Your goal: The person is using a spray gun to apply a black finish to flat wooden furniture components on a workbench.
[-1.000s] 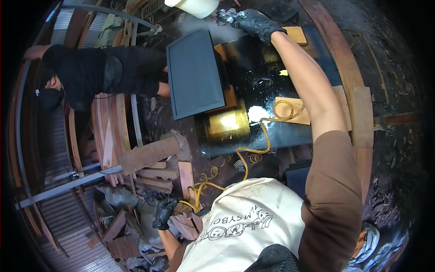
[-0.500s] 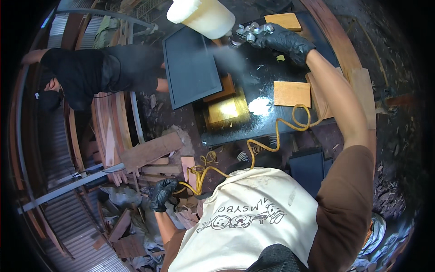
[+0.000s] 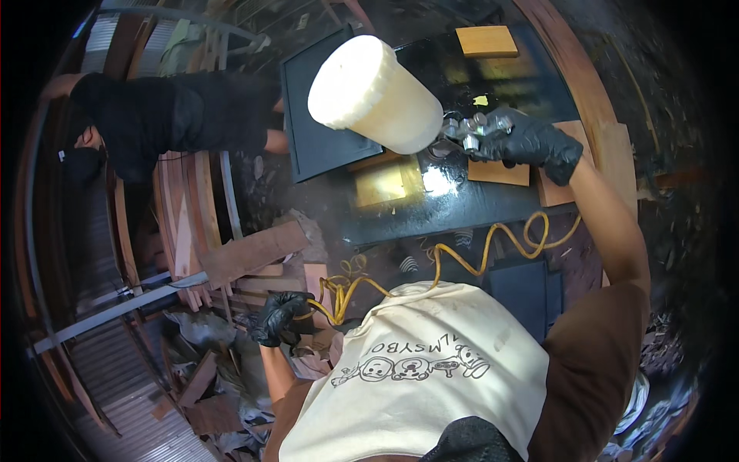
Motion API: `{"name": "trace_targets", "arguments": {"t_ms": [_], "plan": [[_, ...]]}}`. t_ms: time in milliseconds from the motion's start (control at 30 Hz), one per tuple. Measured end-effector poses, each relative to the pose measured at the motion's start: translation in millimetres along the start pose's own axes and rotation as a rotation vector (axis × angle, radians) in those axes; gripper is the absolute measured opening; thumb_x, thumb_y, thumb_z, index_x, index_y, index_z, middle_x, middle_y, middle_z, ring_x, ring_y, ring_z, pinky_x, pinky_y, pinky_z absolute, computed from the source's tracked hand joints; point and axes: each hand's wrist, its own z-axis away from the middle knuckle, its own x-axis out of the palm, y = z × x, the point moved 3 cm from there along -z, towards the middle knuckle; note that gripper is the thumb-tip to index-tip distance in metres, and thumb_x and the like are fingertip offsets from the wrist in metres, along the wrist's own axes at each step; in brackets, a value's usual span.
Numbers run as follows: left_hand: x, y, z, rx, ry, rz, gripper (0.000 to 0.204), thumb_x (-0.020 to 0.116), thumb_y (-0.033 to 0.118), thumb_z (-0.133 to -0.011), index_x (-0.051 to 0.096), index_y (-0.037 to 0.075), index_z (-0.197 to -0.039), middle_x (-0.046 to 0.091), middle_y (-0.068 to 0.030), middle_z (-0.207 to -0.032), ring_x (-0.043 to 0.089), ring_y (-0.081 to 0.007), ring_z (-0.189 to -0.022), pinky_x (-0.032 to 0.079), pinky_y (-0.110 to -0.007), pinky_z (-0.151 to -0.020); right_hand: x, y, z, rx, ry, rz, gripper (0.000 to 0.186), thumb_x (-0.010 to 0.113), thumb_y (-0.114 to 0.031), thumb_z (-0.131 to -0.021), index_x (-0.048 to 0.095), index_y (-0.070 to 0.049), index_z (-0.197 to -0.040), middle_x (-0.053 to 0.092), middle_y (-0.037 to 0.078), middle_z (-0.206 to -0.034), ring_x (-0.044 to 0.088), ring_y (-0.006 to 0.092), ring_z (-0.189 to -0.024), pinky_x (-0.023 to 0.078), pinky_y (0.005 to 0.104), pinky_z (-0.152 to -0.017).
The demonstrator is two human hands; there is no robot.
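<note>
My right hand (image 3: 535, 142), in a black glove, is closed round a metal spray gun (image 3: 473, 132). A big whitish plastic cup (image 3: 377, 92) is fixed to the gun and hides part of what lies below. Beneath it is a dark framed panel (image 3: 315, 146), tilted over a glossy black tabletop (image 3: 416, 219). At the lower left my gloved left hand (image 3: 279, 317) is closed on a coiled yellow air hose (image 3: 339, 296). More of that hose loops in front of my chest toward my right arm.
Wooden blocks (image 3: 486, 41) lie on the tabletop, and a wooden board (image 3: 573, 69) runs along its right side. Dark panels (image 3: 519, 289) lean below the table. A person in black (image 3: 154, 115) bends among planks at the left. Wood scraps (image 3: 258, 250) are piled near my left hand.
My right hand has brought the spray gun and cup nearer and to the right. The mist seen over the tabletop at the gun has thinned. My left hand has barely moved.
</note>
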Motion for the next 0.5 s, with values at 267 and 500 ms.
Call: {"name": "trace_targets", "arguments": {"t_ms": [267, 500], "plan": [[2.5, 13.7, 16.5, -0.108, 0.046, 0.092, 0.023, 0.063, 0.01, -0.087, 0.071, -0.002, -0.105, 0.068, 0.0001, -0.086, 0.057, -0.0085, -0.074, 0.049, -0.026, -0.068, -13.7, -38.0, -59.9, 0.064, 0.256, -0.078, 0.017, 0.068, -0.023, -0.082, 0.069, -0.01, -0.093, 0.06, -0.002, -0.073, 0.052, 0.0091, -0.061, 0.042, 0.0256, -0.049], [-14.9, -83.9, 19.3, 0.026, 0.083, 0.115, 0.024, 0.067, 0.011, -0.084, 0.073, -0.003, -0.103, 0.073, -0.0084, -0.093, 0.067, -0.0156, -0.082, 0.054, -0.03, -0.078, -67.7, -71.8, -189.1, -0.087, 0.379, 0.144, 0.02, 0.062, -0.026, -0.084, 0.064, -0.007, -0.088, 0.053, 0.0, -0.069, 0.049, 0.0119, -0.063, 0.041, 0.0293, -0.055]]}}
